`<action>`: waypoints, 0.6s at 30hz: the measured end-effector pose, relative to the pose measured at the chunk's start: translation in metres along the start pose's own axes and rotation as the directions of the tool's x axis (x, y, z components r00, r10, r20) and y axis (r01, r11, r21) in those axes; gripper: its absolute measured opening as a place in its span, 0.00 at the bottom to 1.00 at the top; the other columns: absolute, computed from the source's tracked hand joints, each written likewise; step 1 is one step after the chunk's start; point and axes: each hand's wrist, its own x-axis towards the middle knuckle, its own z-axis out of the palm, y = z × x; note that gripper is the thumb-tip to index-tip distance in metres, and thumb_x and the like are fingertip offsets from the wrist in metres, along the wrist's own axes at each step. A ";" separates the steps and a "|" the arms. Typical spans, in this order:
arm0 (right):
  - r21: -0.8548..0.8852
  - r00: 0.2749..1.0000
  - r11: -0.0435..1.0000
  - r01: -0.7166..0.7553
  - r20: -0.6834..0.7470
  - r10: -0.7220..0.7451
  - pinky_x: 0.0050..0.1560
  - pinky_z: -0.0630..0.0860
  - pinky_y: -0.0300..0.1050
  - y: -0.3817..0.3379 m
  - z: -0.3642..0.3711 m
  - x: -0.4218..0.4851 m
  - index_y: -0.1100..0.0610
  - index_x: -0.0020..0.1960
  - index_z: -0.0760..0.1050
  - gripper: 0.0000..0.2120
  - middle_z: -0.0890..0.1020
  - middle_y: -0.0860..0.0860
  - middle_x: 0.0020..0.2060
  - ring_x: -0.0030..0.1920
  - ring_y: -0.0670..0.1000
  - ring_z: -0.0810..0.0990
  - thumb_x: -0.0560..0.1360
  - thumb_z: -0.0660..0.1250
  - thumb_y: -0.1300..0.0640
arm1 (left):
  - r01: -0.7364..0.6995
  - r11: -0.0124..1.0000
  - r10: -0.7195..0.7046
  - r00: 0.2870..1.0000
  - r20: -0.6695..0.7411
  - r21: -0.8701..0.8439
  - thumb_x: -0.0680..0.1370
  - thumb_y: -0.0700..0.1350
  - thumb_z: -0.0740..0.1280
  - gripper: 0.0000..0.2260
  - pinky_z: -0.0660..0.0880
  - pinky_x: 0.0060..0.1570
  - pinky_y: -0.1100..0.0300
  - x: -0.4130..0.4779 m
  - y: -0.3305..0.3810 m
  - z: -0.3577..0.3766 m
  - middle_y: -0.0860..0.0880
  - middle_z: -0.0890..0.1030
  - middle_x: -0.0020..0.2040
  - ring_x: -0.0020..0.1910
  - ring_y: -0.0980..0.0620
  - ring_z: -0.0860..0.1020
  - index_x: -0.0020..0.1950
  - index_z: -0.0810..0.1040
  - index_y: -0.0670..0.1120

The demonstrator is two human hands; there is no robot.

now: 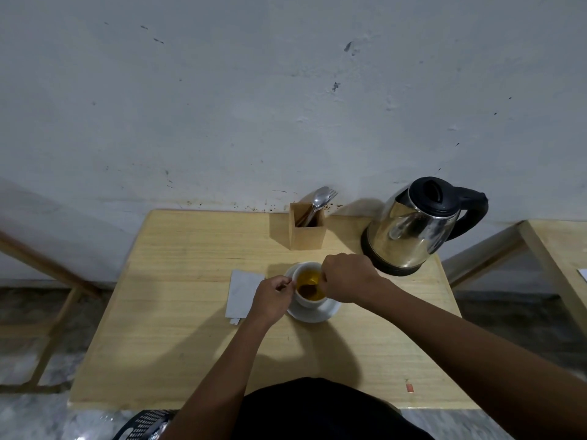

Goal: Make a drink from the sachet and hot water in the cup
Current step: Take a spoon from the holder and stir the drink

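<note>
A white cup (pixel 304 300) stands on a white saucer (pixel 317 314) in the middle of the wooden table (pixel 190 344). It holds yellow-brown liquid (pixel 309 277) with a dark patch near its front. My left hand (pixel 270 301) pinches the cup's handle at its left side. My right hand (pixel 347 277) is closed over the right rim, gripping a thin pale stem that dips into the drink; it looks like a spoon (pixel 320 285). The white sachet wrapper (pixel 241 295) lies flat on the table left of the cup, partly under my left hand.
A steel kettle (pixel 409 230) with a black lid and handle stands at the back right, close to my right hand. A wooden cutlery holder (pixel 306 231) with a spoon and fork sits behind the cup. The wall runs along the table's far edge.
</note>
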 end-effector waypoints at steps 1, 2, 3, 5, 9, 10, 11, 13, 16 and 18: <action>0.013 1.000 1.000 -0.011 -0.025 0.011 0.35 0.67 0.44 -0.002 0.003 0.001 0.55 0.46 0.70 0.09 0.75 0.50 0.38 0.37 0.51 0.74 0.77 0.61 0.50 | -0.001 1.000 0.001 1.000 -0.001 0.002 0.79 0.47 0.63 0.10 0.71 0.41 0.64 0.000 0.001 0.000 0.51 0.81 0.47 0.48 0.52 0.78 0.54 0.82 0.46; 0.019 0.999 1.000 -0.022 -0.049 0.023 0.35 0.68 0.44 -0.002 0.007 0.002 0.56 0.47 0.72 0.09 0.75 0.50 0.38 0.36 0.51 0.74 0.78 0.60 0.50 | -0.002 1.000 0.002 1.000 -0.003 0.006 0.79 0.47 0.63 0.10 0.71 0.43 0.64 0.000 0.001 0.001 0.51 0.81 0.47 0.48 0.52 0.78 0.55 0.81 0.46; 0.022 0.997 0.999 -0.037 -0.069 0.038 0.35 0.68 0.44 -0.002 0.009 0.004 0.56 0.48 0.75 0.10 0.76 0.50 0.38 0.36 0.51 0.74 0.78 0.59 0.51 | -0.002 1.000 0.002 1.000 -0.008 0.007 0.79 0.47 0.63 0.10 0.70 0.45 0.63 -0.001 0.001 0.001 0.51 0.80 0.47 0.49 0.53 0.77 0.55 0.81 0.45; 0.031 0.993 0.997 -0.075 -0.090 0.077 0.35 0.69 0.44 0.002 0.012 0.005 0.55 0.52 0.77 0.10 0.79 0.51 0.40 0.37 0.52 0.76 0.79 0.59 0.53 | 0.005 1.000 -0.005 1.000 -0.014 -0.002 0.79 0.46 0.64 0.10 0.70 0.47 0.61 -0.001 0.001 0.000 0.51 0.80 0.48 0.49 0.52 0.77 0.56 0.81 0.44; 0.006 0.991 0.993 -0.118 -0.060 0.119 0.38 0.70 0.45 0.008 0.009 0.001 0.57 0.55 0.75 0.09 0.81 0.53 0.48 0.41 0.53 0.77 0.79 0.60 0.55 | 0.013 1.000 -0.013 1.000 -0.015 -0.004 0.79 0.46 0.64 0.10 0.70 0.47 0.61 -0.001 0.000 0.000 0.50 0.81 0.48 0.49 0.52 0.77 0.56 0.81 0.45; -0.005 0.992 0.994 -0.113 -0.051 0.113 0.38 0.69 0.45 0.008 0.008 -0.001 0.57 0.56 0.74 0.10 0.81 0.53 0.49 0.41 0.53 0.76 0.79 0.60 0.54 | 0.016 1.000 -0.016 1.000 -0.016 -0.004 0.79 0.47 0.64 0.10 0.69 0.47 0.61 -0.001 0.001 0.001 0.51 0.80 0.48 0.49 0.53 0.77 0.56 0.81 0.45; -0.014 0.994 0.995 -0.103 -0.043 0.102 0.38 0.68 0.45 0.008 0.007 -0.002 0.58 0.56 0.74 0.10 0.81 0.53 0.49 0.41 0.53 0.76 0.79 0.61 0.53 | 0.016 1.000 -0.016 1.000 -0.017 -0.003 0.79 0.47 0.64 0.10 0.69 0.47 0.62 -0.001 0.001 0.001 0.51 0.80 0.48 0.49 0.53 0.77 0.56 0.81 0.46; -0.004 0.997 0.997 -0.078 -0.012 0.078 0.38 0.68 0.45 0.005 0.005 -0.005 0.57 0.56 0.73 0.12 0.79 0.52 0.45 0.40 0.52 0.74 0.78 0.62 0.51 | 0.006 1.000 -0.005 1.000 -0.019 0.005 0.79 0.47 0.64 0.10 0.70 0.43 0.64 -0.002 0.002 0.001 0.51 0.81 0.48 0.49 0.53 0.77 0.56 0.81 0.46; 0.090 0.997 0.993 -0.073 0.010 0.072 0.39 0.70 0.45 0.001 0.008 -0.002 0.57 0.55 0.74 0.13 0.76 0.51 0.41 0.39 0.52 0.74 0.77 0.62 0.50 | 0.000 1.000 0.000 1.000 -0.019 0.007 0.79 0.47 0.63 0.10 0.70 0.40 0.67 -0.002 0.002 0.001 0.50 0.81 0.48 0.48 0.53 0.77 0.55 0.81 0.46; 0.104 0.996 0.991 -0.082 -0.036 0.086 0.37 0.69 0.44 -0.001 0.012 0.001 0.56 0.55 0.76 0.12 0.80 0.51 0.43 0.39 0.52 0.75 0.78 0.60 0.51 | 0.000 1.000 0.000 1.000 -0.016 0.006 0.79 0.47 0.63 0.10 0.70 0.40 0.66 -0.001 0.001 0.000 0.50 0.81 0.49 0.48 0.53 0.77 0.56 0.81 0.46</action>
